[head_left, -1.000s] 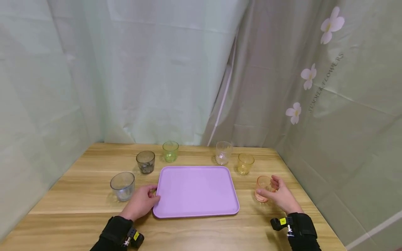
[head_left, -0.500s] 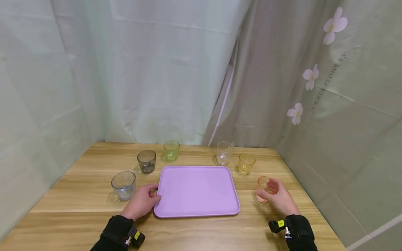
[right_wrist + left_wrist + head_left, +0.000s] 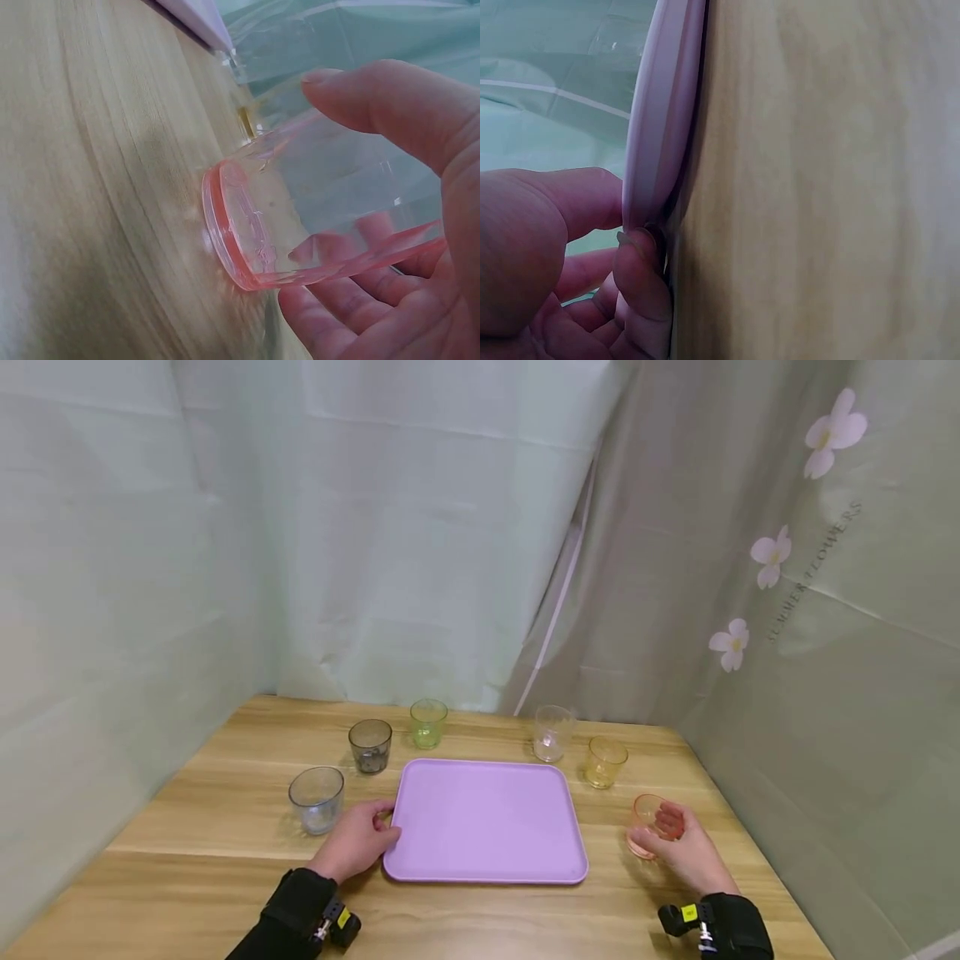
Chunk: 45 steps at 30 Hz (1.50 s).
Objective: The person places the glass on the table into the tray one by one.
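Note:
At the left edge of a lilac tray [image 3: 487, 827], my left hand [image 3: 356, 842] pinches the rim. The left wrist view shows the thumb and fingertips [image 3: 641, 262] at the tray's side, low against the wood. On the right, my right hand [image 3: 693, 856] holds a pink-tinted glass tumbler [image 3: 643, 814] that stands close over the table. In the right wrist view the thumb [image 3: 352, 97] lies along one side of the glass, while other fingers show at its opposite side, partly through the clear wall. The thick pink base [image 3: 225, 232] faces the wood.
Left of the tray are a clear bluish tumbler [image 3: 316, 802], a grey tumbler [image 3: 371, 747] and a green tumbler [image 3: 428, 725]. Behind its right corner are a clear tumbler [image 3: 553, 735] and a yellow tumbler [image 3: 604, 763]. Curtains [image 3: 420, 543] enclose the wooden table [image 3: 187, 827].
The whole head view has shifted, so everything sits further right in it. The right hand's fingers have come in closer around the pink tumbler. The left hand keeps its place on the tray.

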Motion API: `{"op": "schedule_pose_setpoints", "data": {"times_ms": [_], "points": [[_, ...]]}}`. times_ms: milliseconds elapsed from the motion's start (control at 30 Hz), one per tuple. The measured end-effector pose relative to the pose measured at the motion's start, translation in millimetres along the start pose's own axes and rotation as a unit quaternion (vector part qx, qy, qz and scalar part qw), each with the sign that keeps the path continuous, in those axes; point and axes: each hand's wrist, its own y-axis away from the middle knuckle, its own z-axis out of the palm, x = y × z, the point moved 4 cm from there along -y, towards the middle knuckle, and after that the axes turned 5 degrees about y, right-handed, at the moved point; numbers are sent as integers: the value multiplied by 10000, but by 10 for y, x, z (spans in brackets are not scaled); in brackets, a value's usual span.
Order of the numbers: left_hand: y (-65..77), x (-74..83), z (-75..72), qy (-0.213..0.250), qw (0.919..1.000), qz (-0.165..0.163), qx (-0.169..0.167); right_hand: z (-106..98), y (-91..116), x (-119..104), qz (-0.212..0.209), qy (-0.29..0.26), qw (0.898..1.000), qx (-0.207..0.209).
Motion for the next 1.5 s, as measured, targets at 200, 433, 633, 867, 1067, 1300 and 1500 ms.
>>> {"op": "schedule_pose_setpoints", "data": {"times_ms": [200,433,633,867,1067,1300,1500], "points": [[-14,11,41,50,10000,-38,-32,-13,29,51,34,12,10000,6],[-5,9,23,44,10000,-13,-13,8,-14,61,17,-91,9999,73],[-13,19,24,61,10000,-50,-59,-8,-14,58,-2,16,9999,154],[-20,19,29,58,10000,-36,-64,-16,-3,39,-44,43,9999,131],[-31,-2,17,-22,10000,-65,-52,4,-6,1,-67,37,9998,160],[-30,6,16,-26,9999,-64,-84,-22,-15,-46,-13,-44,9999,159],[-30,13,15,-19,10000,-17,-67,-58,-18,-127,-50,-64,9998,201]]}}
